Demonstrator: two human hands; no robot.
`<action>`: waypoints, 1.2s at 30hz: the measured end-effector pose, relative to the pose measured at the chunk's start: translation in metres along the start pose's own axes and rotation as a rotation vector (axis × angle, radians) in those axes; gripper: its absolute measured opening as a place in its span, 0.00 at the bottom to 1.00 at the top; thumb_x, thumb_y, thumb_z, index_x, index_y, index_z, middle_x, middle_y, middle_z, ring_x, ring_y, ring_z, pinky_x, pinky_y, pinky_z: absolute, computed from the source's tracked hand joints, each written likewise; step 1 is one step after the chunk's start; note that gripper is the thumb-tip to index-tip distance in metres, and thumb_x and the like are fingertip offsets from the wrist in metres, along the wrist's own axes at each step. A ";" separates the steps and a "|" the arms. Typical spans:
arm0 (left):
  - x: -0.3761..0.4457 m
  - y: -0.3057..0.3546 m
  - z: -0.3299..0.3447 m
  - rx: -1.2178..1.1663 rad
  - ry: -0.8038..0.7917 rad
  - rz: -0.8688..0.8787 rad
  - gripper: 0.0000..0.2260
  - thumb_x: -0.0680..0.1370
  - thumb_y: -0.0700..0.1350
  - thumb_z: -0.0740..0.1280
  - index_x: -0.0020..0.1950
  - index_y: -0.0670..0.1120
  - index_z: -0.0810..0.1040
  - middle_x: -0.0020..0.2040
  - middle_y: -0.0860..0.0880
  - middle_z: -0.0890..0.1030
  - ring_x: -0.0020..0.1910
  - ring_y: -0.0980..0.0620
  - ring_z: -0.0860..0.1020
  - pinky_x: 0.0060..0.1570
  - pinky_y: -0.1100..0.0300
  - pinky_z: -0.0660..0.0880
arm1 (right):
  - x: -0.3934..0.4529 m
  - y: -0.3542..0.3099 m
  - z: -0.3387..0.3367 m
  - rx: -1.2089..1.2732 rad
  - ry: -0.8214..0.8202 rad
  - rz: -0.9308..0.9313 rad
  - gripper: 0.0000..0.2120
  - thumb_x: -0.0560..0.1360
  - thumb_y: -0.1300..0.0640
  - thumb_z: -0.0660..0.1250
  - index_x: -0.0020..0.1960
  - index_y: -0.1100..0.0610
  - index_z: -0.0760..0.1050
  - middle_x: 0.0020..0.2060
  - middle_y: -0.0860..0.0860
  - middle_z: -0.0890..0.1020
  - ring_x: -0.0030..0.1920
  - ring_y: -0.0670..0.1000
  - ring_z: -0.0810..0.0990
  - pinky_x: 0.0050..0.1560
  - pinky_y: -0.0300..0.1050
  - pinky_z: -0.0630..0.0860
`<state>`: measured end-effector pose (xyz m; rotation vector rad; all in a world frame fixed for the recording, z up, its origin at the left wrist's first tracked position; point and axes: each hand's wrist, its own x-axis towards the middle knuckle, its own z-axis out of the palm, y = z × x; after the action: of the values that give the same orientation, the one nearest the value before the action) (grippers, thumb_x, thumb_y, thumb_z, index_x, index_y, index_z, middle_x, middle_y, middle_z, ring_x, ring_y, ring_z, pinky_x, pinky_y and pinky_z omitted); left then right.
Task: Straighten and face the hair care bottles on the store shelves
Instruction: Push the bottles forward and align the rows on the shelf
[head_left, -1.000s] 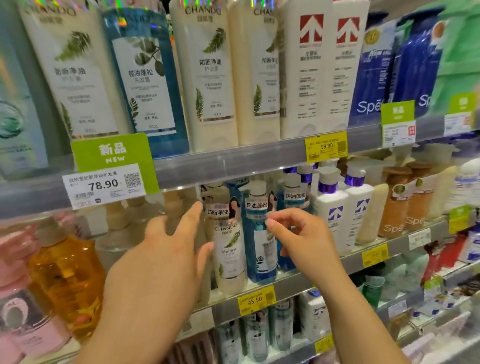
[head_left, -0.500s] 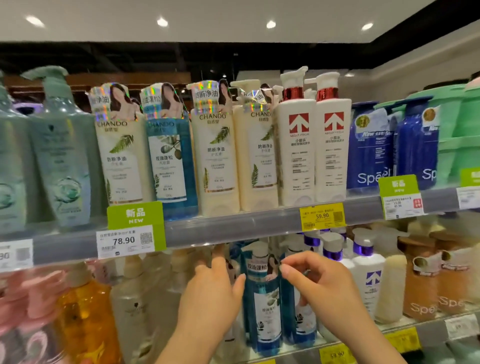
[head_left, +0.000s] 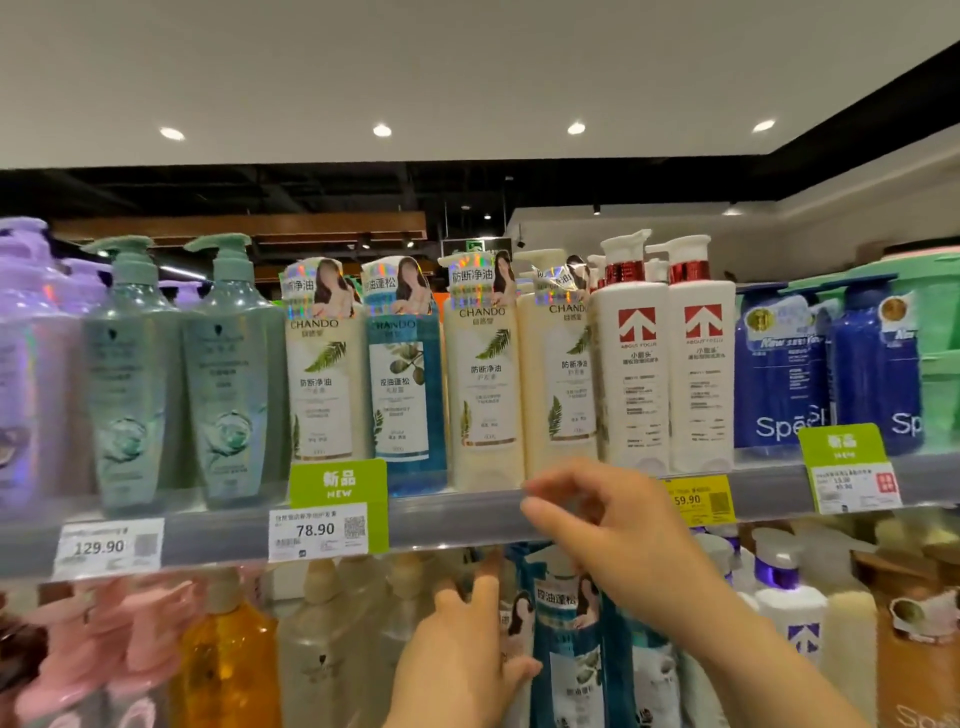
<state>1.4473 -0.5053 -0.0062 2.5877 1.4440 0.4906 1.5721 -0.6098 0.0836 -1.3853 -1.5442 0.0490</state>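
On the upper shelf (head_left: 457, 522) stand cream Chando bottles (head_left: 485, 384), a blue Chando bottle (head_left: 408, 389) and two white red-arrow bottles (head_left: 636, 364), labels forward. The rightmost cream bottle (head_left: 563, 374) is turned a little sideways. My right hand (head_left: 602, 525) hovers in front of the shelf's front rail below that bottle, fingers loosely curved, holding nothing. My left hand (head_left: 462, 654) is on the lower shelf with fingers straight, resting against a cream bottle it mostly hides, beside a blue Chando bottle (head_left: 569, 654).
Teal pump bottles (head_left: 130, 374) and purple ones (head_left: 26, 364) fill the upper left; blue Spes bottles (head_left: 779, 374) and green packs the upper right. Price tags (head_left: 322, 530) hang on the rail. Orange (head_left: 228, 670) and pink bottles stand lower left.
My view has tilted upward to the upper shelf. My right hand let go of the lower blue bottle and rose to the upper rail. My left hand stays at the lower shelf.
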 end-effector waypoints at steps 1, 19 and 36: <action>0.001 0.000 -0.001 -0.015 -0.010 -0.007 0.44 0.72 0.65 0.68 0.77 0.59 0.42 0.69 0.44 0.65 0.64 0.46 0.75 0.60 0.53 0.73 | 0.012 -0.015 -0.001 -0.021 0.005 -0.057 0.06 0.76 0.49 0.70 0.52 0.41 0.79 0.43 0.37 0.83 0.37 0.41 0.81 0.38 0.35 0.77; 0.014 -0.011 -0.016 -0.040 -0.086 0.123 0.32 0.80 0.50 0.60 0.80 0.51 0.46 0.64 0.42 0.74 0.58 0.44 0.76 0.51 0.61 0.71 | 0.187 -0.140 0.041 -0.467 -0.067 -0.012 0.16 0.80 0.55 0.63 0.63 0.63 0.69 0.39 0.59 0.84 0.30 0.54 0.86 0.34 0.49 0.85; 0.009 -0.024 -0.004 0.018 0.028 0.300 0.36 0.77 0.60 0.62 0.78 0.58 0.44 0.55 0.44 0.77 0.51 0.46 0.79 0.52 0.55 0.77 | 0.153 -0.137 0.021 -0.426 -0.051 -0.123 0.35 0.72 0.49 0.76 0.69 0.51 0.58 0.47 0.52 0.80 0.28 0.50 0.85 0.24 0.40 0.79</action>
<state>1.4309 -0.4845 -0.0071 2.8361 1.0738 0.5526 1.4869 -0.5285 0.2526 -1.6205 -1.7462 -0.3403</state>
